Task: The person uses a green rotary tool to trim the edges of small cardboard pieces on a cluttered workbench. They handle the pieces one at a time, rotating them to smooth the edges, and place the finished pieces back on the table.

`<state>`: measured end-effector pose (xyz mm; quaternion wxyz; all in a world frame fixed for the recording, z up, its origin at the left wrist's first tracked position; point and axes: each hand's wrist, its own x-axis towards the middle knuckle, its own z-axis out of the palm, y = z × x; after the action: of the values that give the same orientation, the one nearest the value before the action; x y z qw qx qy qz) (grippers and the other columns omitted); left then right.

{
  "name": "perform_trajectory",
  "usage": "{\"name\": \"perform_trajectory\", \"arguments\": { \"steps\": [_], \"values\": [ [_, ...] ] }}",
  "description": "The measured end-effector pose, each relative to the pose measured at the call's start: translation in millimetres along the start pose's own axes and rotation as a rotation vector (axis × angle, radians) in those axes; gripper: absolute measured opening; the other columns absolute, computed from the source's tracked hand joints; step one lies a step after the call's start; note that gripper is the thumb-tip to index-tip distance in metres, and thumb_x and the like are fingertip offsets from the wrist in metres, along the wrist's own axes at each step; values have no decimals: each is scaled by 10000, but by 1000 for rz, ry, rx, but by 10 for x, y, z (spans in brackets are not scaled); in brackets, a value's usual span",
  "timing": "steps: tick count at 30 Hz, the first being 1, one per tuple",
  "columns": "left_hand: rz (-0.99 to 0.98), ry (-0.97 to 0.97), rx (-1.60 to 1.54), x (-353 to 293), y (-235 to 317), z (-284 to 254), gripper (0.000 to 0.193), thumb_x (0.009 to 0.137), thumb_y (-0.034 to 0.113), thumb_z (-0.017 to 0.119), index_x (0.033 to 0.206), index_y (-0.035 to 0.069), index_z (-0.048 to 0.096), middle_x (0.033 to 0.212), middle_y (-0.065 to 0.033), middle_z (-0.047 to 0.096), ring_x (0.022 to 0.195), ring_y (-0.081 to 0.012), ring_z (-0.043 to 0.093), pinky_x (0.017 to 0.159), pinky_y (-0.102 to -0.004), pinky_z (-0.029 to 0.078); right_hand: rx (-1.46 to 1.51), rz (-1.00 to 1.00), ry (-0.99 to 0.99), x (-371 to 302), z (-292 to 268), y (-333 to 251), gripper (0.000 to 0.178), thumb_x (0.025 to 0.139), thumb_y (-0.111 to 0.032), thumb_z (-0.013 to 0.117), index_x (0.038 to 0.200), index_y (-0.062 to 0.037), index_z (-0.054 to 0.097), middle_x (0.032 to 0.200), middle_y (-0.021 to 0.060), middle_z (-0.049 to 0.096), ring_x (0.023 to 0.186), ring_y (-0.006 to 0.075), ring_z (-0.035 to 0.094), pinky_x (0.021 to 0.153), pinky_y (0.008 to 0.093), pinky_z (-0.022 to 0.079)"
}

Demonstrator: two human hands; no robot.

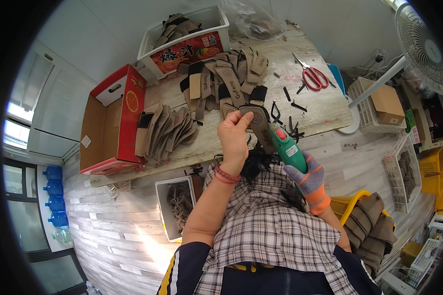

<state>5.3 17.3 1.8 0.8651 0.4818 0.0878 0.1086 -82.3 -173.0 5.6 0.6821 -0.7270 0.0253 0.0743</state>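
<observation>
My left hand [234,133], bare with a red bracelet at the wrist, pinches a tan and black strap piece [259,123] and holds it up over my lap. My right hand [307,178], in a grey and orange glove, grips a green hand tool with a red button [287,147] whose tip meets the lower end of the strap piece. Just beyond, on the wooden table [320,110], lie fanned piles of similar strap pieces [226,78], with another pile [166,130] further left. Black trimmings [293,105] are scattered near the table's edge.
Red-handled scissors [312,76] lie at the table's far right. A red cardboard box [114,118] and a white box holding more pieces [184,37] stand at the left and back. A white bin [174,206] stands below the table; a yellow basket of brown material [366,216] at my right, a fan [423,46] beyond.
</observation>
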Motion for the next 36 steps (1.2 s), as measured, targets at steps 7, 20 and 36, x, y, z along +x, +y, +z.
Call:
{"name": "perform_trajectory", "arguments": {
  "steps": [7, 20, 36],
  "values": [
    [73, -135, 209, -17, -44, -112, 67, 837, 5, 630, 819, -58, 641, 813, 1, 540, 740, -69, 510, 673, -206, 432, 23, 8, 4, 5, -33, -29, 485, 766, -118, 757, 1184, 9, 546, 942, 54, 645, 805, 81, 591, 695, 219, 509],
    [240, -256, 561, 90, 273, -83, 105, 828, 35, 632, 854, -66, 623, 958, -33, 505, 815, -95, 505, 711, -214, 426, -39, 2, -30, -5, -58, -33, 511, 754, -157, 773, 1184, 8, 552, 951, 68, 661, 828, 98, 613, 725, 239, 517],
    [154, -584, 748, 87, 457, -113, 94, 795, 32, 642, 835, -49, 617, 927, -20, 512, 808, -101, 489, 711, -221, 400, -11, -26, -51, -9, -43, -105, 484, 766, -108, 751, 1193, -1, 551, 971, 65, 661, 853, 99, 611, 756, 242, 509]
  ]
}}
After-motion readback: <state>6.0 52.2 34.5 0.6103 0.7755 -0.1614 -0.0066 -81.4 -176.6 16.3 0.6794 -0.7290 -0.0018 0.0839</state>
